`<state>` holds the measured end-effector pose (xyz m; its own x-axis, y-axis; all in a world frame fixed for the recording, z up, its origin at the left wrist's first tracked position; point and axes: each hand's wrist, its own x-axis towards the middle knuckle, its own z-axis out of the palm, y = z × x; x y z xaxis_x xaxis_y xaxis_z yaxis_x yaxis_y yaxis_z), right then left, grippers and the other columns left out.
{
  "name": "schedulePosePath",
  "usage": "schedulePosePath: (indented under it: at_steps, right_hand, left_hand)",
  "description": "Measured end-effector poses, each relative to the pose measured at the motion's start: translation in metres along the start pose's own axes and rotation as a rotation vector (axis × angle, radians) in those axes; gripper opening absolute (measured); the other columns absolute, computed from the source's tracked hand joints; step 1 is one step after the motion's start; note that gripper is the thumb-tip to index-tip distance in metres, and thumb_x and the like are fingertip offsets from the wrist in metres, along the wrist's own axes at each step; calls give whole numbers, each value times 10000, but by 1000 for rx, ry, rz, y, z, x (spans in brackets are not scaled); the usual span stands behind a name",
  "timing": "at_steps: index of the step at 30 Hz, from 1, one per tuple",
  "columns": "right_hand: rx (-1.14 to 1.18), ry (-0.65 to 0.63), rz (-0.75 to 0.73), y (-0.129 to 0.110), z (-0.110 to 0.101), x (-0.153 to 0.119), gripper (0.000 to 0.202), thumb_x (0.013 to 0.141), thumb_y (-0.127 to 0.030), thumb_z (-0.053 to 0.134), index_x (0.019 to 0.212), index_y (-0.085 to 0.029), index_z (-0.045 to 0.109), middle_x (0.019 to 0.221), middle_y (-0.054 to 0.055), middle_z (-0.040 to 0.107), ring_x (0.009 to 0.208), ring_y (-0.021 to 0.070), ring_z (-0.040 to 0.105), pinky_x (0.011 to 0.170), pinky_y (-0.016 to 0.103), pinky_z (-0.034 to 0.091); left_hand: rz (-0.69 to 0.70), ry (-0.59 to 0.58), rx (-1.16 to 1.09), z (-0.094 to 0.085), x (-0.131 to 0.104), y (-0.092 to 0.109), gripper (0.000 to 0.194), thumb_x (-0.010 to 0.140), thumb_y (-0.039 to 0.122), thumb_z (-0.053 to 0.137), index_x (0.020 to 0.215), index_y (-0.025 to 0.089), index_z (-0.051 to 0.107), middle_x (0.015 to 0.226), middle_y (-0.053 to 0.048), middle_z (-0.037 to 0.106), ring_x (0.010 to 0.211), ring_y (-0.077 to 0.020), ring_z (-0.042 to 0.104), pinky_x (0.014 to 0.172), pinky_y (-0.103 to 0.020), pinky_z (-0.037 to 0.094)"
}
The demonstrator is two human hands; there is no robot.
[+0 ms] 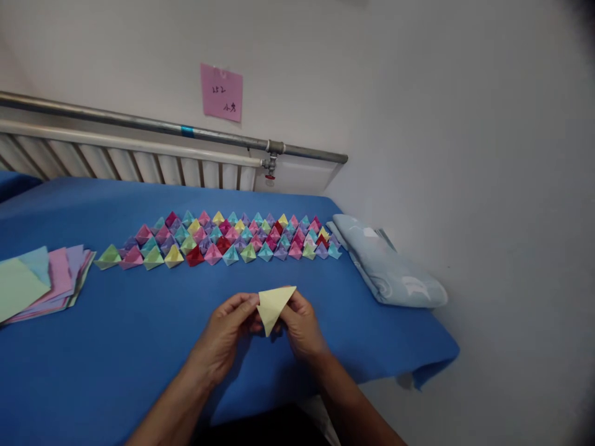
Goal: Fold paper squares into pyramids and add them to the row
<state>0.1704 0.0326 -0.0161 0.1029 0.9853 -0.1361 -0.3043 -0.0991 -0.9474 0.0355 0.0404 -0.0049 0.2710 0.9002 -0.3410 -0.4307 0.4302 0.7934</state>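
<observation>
A pale yellow folded paper [275, 306] is held up above the blue cloth, its lower end narrowing to a point. My left hand [231, 331] pinches its left edge between thumb and fingers. On the other side, my right hand [302, 325] grips the paper's right edge, with the thumb in front and some fingers hidden behind it. Beyond both hands, several small folded paper boats [231, 254] in many colours stand in close rows across the cloth.
Coloured paper sheets [60, 275] lie fanned at the left. A folded light blue blanket [395, 266] lies at the right by the wall. Behind the blue-covered table [139, 347] are a radiator [149, 167], a metal pipe [139, 124] and a pink note [222, 93].
</observation>
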Motion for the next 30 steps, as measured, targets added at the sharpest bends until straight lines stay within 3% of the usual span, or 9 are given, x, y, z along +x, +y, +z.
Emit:
schedulePosePath:
  at_steps: [5, 12, 15, 17, 20, 23, 25, 30]
  right_hand:
    - [-46, -4, -16, 0, 1, -1, 252, 639, -321, 770, 755, -179, 597, 580, -55, 609, 433, 62, 486, 398, 164, 367]
    - [-158, -52, 0, 0, 2, -4, 202, 692, -342, 693, 758, -169, 611, 518, -66, 566, 368, 59, 450, 358, 172, 333]
    - [-202, -16, -13, -1, 2, -4, 184, 709, -341, 647, 739, -165, 604, 481, -73, 534, 335, 55, 412, 338, 175, 299]
    - [-193, 46, -27, 0, 1, -3, 189, 722, -354, 608, 748, -167, 599, 478, -75, 526, 323, 53, 387, 330, 179, 280]
    - [-193, 113, -51, 2, 1, 0, 201, 744, -368, 572, 772, -171, 601, 483, -79, 514, 329, 53, 360, 336, 183, 276]
    - [-253, 133, -127, 3, 3, 0, 178, 757, -352, 575, 769, -180, 619, 521, -58, 549, 425, 86, 466, 412, 192, 365]
    - [-333, 128, -205, 3, 6, -1, 160, 771, -336, 570, 761, -189, 634, 608, -25, 620, 558, 121, 567, 524, 215, 450]
    - [-510, 55, -332, 2, 13, -7, 157, 827, -267, 518, 805, -203, 660, 770, 9, 696, 702, 151, 633, 662, 254, 494]
  left_hand:
    - [79, 76, 37, 1, -3, 0, 377, 593, 457, 823, 726, 142, 666, 624, 14, 622, 553, -95, 542, 547, -221, 443]
    - [187, 67, 186, -2, -6, 0, 266, 681, 397, 762, 718, 152, 665, 650, 12, 630, 602, -103, 549, 595, -224, 443]
    - [193, 17, 270, -9, -5, 2, 272, 741, 418, 700, 832, 162, 685, 742, -8, 667, 638, -117, 578, 627, -243, 468]
    - [244, 96, 337, -14, -7, 2, 328, 772, 449, 652, 952, 175, 674, 803, -21, 682, 656, -136, 603, 631, -265, 489]
    - [529, 252, 590, -17, -15, -2, 255, 815, 418, 608, 931, 195, 653, 756, -8, 659, 670, -151, 616, 632, -271, 496]
    - [857, 141, 927, -12, -22, -9, 121, 856, 312, 586, 896, 211, 639, 778, -3, 643, 693, -149, 611, 657, -271, 497]
    - [981, 119, 1092, -8, -21, -15, 99, 877, 262, 566, 938, 203, 617, 825, -18, 642, 744, -164, 619, 692, -290, 508]
    - [1144, 274, 1335, -6, -9, -23, 153, 882, 214, 531, 1024, 161, 552, 945, -91, 637, 889, -240, 618, 790, -388, 523]
